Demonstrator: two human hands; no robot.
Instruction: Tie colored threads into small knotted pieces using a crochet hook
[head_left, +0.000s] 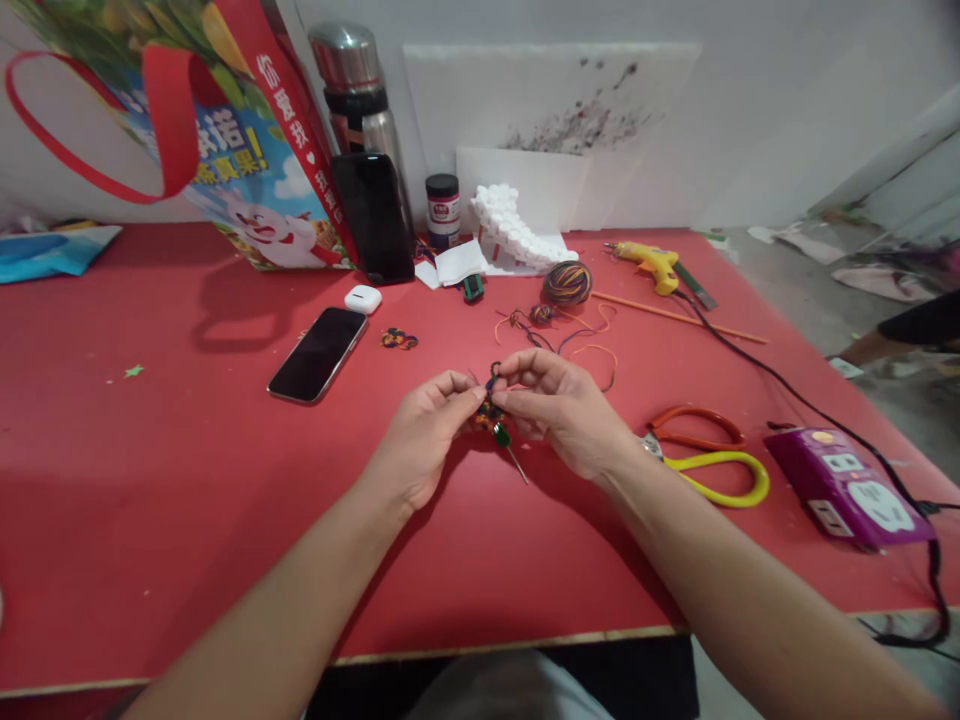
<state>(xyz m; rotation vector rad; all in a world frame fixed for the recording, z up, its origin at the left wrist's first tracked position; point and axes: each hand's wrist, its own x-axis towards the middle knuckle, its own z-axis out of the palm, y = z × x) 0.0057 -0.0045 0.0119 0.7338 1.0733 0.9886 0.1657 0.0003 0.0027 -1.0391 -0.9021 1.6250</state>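
1. My left fingers are pressed together, pinching the small knotted cord piece from its left side.
2. My right fingers pinch the same piece from the other side. The two sets of fingertips nearly meet over the red worktop.
3. A thin metal needle pokes out below my fingers, slanting down towards me.
4. Loose coloured strands trail just beyond my right fingers, and the ball of cord lies farther beyond them.
5. The scissors lie right of my right wrist.
6. The smartphone lies well off to the left of my left fingers.
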